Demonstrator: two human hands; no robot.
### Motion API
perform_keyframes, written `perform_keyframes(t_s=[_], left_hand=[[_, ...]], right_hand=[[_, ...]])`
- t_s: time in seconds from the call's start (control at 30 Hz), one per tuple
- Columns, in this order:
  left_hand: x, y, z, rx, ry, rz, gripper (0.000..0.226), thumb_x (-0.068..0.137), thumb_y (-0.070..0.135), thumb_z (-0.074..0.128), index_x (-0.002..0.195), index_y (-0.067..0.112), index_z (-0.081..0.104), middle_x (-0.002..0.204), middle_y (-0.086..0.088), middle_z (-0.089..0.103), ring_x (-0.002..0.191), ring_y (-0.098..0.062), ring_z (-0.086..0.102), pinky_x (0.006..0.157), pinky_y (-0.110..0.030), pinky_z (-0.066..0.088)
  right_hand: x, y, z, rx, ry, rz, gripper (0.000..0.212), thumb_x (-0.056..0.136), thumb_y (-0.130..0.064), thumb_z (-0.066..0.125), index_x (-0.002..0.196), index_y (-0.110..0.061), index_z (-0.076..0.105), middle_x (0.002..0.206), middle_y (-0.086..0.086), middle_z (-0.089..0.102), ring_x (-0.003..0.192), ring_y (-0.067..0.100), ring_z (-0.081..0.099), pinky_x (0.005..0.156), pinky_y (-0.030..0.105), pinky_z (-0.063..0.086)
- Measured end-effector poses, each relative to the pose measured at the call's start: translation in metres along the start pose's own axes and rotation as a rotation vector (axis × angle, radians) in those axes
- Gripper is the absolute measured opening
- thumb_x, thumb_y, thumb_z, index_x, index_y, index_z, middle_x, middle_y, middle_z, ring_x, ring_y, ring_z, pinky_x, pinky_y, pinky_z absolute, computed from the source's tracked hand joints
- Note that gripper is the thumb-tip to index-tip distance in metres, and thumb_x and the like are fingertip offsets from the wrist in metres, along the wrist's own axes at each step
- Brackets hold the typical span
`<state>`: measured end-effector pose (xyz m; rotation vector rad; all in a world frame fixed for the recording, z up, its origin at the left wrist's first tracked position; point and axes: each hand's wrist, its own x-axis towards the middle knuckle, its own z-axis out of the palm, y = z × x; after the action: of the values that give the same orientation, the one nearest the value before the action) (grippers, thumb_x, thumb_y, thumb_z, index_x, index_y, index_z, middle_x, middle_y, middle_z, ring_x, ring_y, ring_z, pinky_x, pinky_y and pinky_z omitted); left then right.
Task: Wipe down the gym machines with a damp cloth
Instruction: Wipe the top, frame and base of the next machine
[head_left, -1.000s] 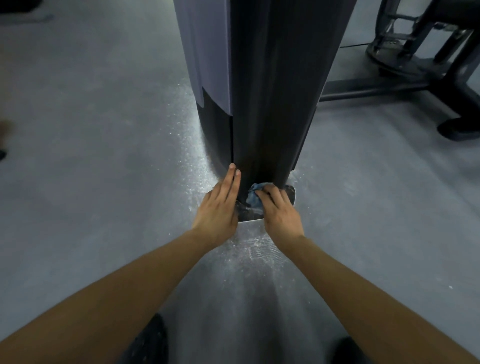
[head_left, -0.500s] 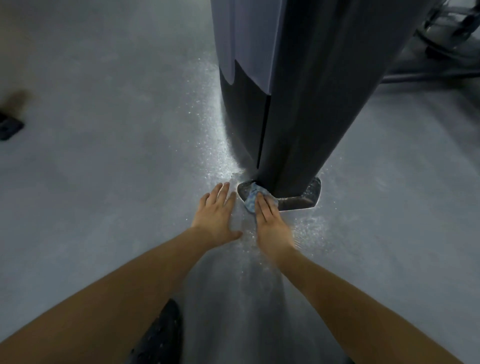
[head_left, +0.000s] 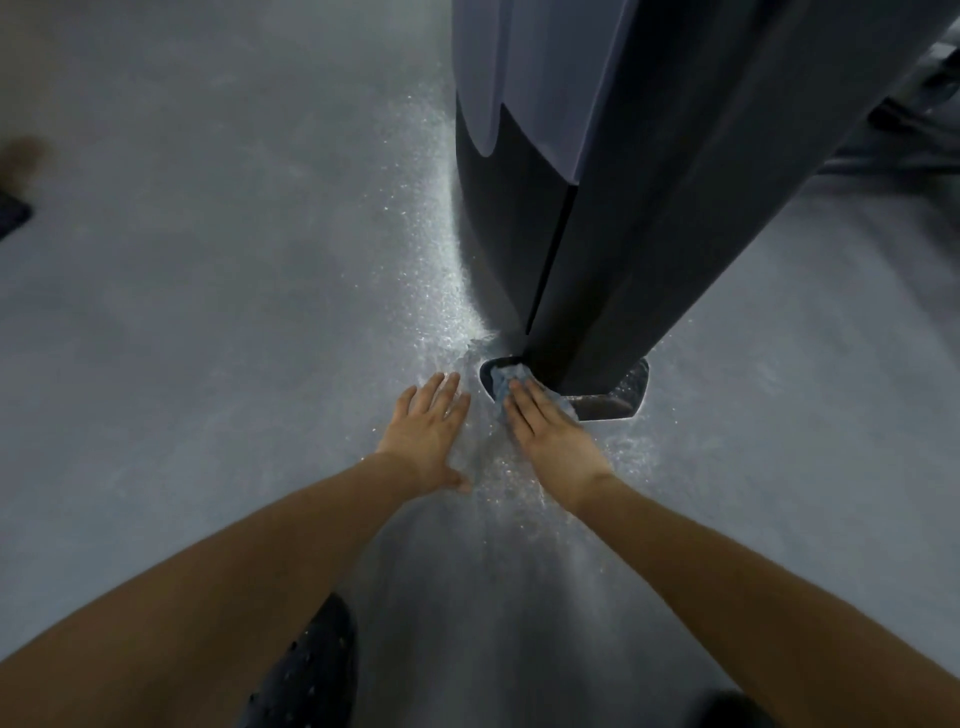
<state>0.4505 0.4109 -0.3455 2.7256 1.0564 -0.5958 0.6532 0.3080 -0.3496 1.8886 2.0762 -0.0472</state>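
Head view: the right hand (head_left: 548, 439) lies palm down with its fingers straight and together, pressing the cloth (head_left: 500, 385) rather than gripping it. The cloth is a small blue bunch under and just past those fingertips. It sits on the near left corner of the foot plate (head_left: 615, 401) and touches the bottom edge of the machine (head_left: 649, 218). Part of the cloth hangs over the plate's edge toward the floor (head_left: 208, 322), on the thumb side of the right hand.

The left hand (head_left: 428, 434) is just beside the right one, apart from it. It rests flat on the floor with its fingers straight and slightly spread and its thumb out toward the right wrist; it holds nothing. Its fingertips stop short of the plate and the cloth.

The machine rises as a dark column straight ahead of the right hand, with a pale panel (head_left: 519, 78) high on its left face. Around both hands the grey floor glitters with fine specks. A dark shoe (head_left: 306, 670) shows below the left forearm. Far beyond the right hand, at the upper right edge, lies a dark frame (head_left: 909, 124), too dim to make out.
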Motion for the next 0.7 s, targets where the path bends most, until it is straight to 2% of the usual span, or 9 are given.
perform_keyframes(t_s=[0.07, 0.1, 0.27, 0.37, 0.43, 0.53, 0.6, 0.67, 0.7], left_hand=[[0.002, 0.001, 0.003, 0.020, -0.012, 0.017, 0.125, 0.089, 0.075, 0.067, 0.171, 0.019, -0.009, 0.175, -0.012, -0.026, 0.162, -0.033, -0.024, 0.133, -0.055, -0.005], [0.003, 0.002, 0.004, 0.017, -0.020, 0.016, 0.123, 0.090, 0.073, 0.067, 0.171, 0.019, -0.009, 0.175, -0.013, -0.026, 0.162, -0.033, -0.024, 0.132, -0.055, -0.005], [0.007, 0.005, 0.006, -0.004, -0.073, 0.010, 0.120, 0.093, 0.069, 0.067, 0.171, 0.017, -0.009, 0.177, -0.010, -0.020, 0.163, -0.031, -0.020, 0.133, -0.055, -0.004], [0.010, 0.005, 0.004, -0.043, -0.082, 0.000, 0.124, 0.090, 0.065, 0.073, 0.171, 0.016, -0.006, 0.179, -0.008, -0.012, 0.165, -0.026, -0.011, 0.134, -0.052, -0.001], [0.013, 0.007, 0.001, -0.052, -0.088, -0.007, 0.128, 0.085, 0.064, 0.078, 0.171, 0.014, -0.003, 0.179, -0.007, -0.008, 0.166, -0.024, -0.006, 0.134, -0.050, 0.001], [0.013, 0.009, -0.002, -0.039, -0.094, -0.017, 0.131, 0.082, 0.064, 0.081, 0.171, 0.014, -0.001, 0.180, -0.007, -0.004, 0.166, -0.025, -0.001, 0.134, -0.049, 0.004], [0.014, 0.008, -0.003, -0.025, -0.103, -0.013, 0.130, 0.083, 0.064, 0.082, 0.172, 0.015, 0.000, 0.180, -0.008, -0.004, 0.166, -0.026, -0.001, 0.134, -0.050, 0.005], [0.015, 0.008, -0.004, -0.024, -0.110, -0.006, 0.129, 0.083, 0.064, 0.082, 0.172, 0.015, 0.002, 0.180, -0.009, -0.005, 0.166, -0.027, -0.001, 0.134, -0.052, 0.006], [0.015, 0.008, -0.005, -0.030, -0.113, -0.003, 0.129, 0.083, 0.064, 0.082, 0.172, 0.015, 0.002, 0.180, -0.009, -0.005, 0.166, -0.027, -0.001, 0.134, -0.053, 0.006]], right_hand=[[-0.018, 0.002, 0.007, -0.048, 0.036, -0.015, 0.077, 0.105, -0.009, 0.038, 0.166, 0.000, -0.008, 0.174, 0.022, -0.015, 0.161, 0.038, -0.012, 0.129, 0.045, -0.008], [-0.020, 0.001, 0.008, -0.055, 0.042, -0.005, 0.076, 0.104, -0.009, 0.035, 0.165, 0.000, -0.009, 0.173, 0.022, -0.016, 0.161, 0.039, -0.013, 0.128, 0.044, -0.010], [0.018, -0.017, 0.006, -0.077, -0.043, -0.003, 0.073, 0.110, -0.020, 0.034, 0.164, 0.002, -0.009, 0.172, 0.026, -0.019, 0.160, 0.042, -0.018, 0.133, 0.049, 0.000], [0.056, -0.034, -0.006, -0.045, -0.114, 0.009, 0.079, 0.111, -0.034, 0.040, 0.167, -0.003, -0.008, 0.174, 0.018, -0.019, 0.160, 0.038, -0.022, 0.133, 0.047, 0.002], [0.072, -0.040, -0.016, -0.032, -0.169, 0.044, 0.086, 0.110, -0.036, 0.046, 0.165, -0.004, -0.011, 0.175, 0.013, -0.020, 0.160, 0.035, -0.022, 0.133, 0.045, 0.001], [0.062, -0.036, -0.018, -0.024, -0.123, 0.052, 0.079, 0.112, -0.031, 0.041, 0.166, -0.005, -0.011, 0.175, 0.013, -0.019, 0.161, 0.034, -0.020, 0.133, 0.044, 0.001], [0.037, -0.022, -0.010, -0.005, -0.052, 0.043, 0.072, 0.111, -0.019, 0.037, 0.167, -0.004, -0.006, 0.175, 0.016, -0.015, 0.162, 0.035, -0.014, 0.134, 0.045, 0.003], [0.010, -0.007, -0.004, -0.012, 0.063, 0.045, 0.077, 0.105, -0.009, 0.045, 0.167, -0.003, 0.000, 0.176, 0.017, -0.003, 0.164, 0.033, 0.000, 0.132, 0.042, 0.009], [0.000, -0.002, -0.003, -0.047, 0.088, 0.036, 0.080, 0.102, -0.008, 0.048, 0.165, -0.003, -0.001, 0.176, 0.017, 0.000, 0.164, 0.032, 0.005, 0.129, 0.039, 0.007]])
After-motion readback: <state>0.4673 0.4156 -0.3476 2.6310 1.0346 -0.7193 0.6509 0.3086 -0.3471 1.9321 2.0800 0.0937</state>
